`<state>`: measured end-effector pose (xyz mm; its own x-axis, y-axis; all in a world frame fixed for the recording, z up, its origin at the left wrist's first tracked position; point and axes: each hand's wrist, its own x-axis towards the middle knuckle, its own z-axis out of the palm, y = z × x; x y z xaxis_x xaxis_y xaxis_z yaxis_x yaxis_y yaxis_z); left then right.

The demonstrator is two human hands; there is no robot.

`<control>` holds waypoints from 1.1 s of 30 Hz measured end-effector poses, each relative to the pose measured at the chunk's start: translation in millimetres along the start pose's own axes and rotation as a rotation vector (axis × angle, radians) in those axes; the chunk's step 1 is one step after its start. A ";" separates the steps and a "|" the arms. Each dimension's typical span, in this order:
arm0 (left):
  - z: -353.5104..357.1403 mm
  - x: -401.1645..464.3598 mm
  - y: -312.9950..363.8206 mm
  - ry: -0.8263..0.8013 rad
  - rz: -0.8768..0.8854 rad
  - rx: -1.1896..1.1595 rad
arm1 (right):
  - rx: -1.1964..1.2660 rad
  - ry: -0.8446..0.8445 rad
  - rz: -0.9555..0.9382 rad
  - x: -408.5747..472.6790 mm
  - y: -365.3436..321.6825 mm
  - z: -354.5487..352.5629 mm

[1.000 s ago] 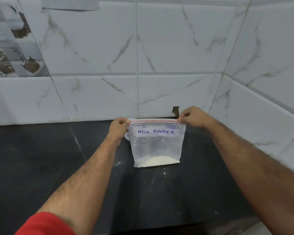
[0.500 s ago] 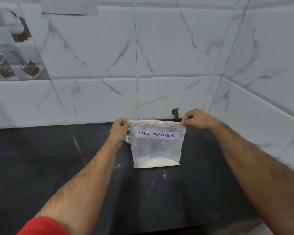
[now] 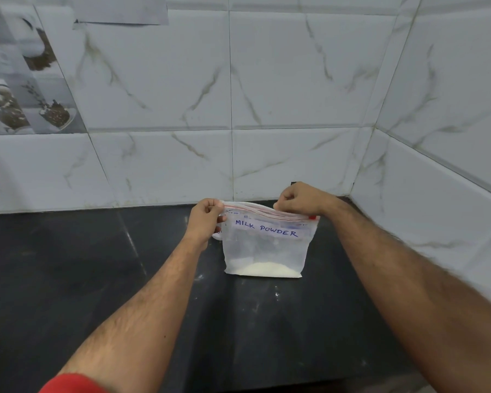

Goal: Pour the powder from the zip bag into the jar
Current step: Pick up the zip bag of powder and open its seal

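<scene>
A clear zip bag labelled "MILK POWDER" stands upright on the dark counter, with a low layer of white powder at its bottom. My left hand pinches the bag's top left corner. My right hand grips the red zip strip partway along the top, left of the right corner. Part of a white object shows behind the bag's left edge; I cannot tell what it is. No jar is plainly visible.
White marble-pattern tiled walls meet in a corner right behind and to the right of the bag. A few white powder specks lie on the counter in front of the bag. Printed tiles are at the far left.
My right hand has slid left along the zip strip from the right corner toward the middle, and the strip's lips now look parted. The left hand stays at its corner.
</scene>
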<state>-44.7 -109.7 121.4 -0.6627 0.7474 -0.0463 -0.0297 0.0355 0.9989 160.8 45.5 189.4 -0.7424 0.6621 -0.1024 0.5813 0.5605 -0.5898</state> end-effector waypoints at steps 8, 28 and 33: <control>0.6 1.6 -1.3 0.034 -0.022 -0.019 | -0.092 -0.033 -0.007 -0.8 -6.8 1.7; 125.6 -15.2 30.6 -0.043 0.025 0.279 | 0.127 0.188 0.187 -12.3 12.5 -22.6; 137.2 -4.0 32.2 -0.017 -0.040 0.313 | 0.257 0.242 0.229 -13.4 22.9 -20.8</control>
<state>59.6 -20.5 153.5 -0.6531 0.7521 -0.0882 0.1779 0.2656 0.9475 191.0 59.8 194.0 -0.4864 0.8700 -0.0808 0.5970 0.2634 -0.7577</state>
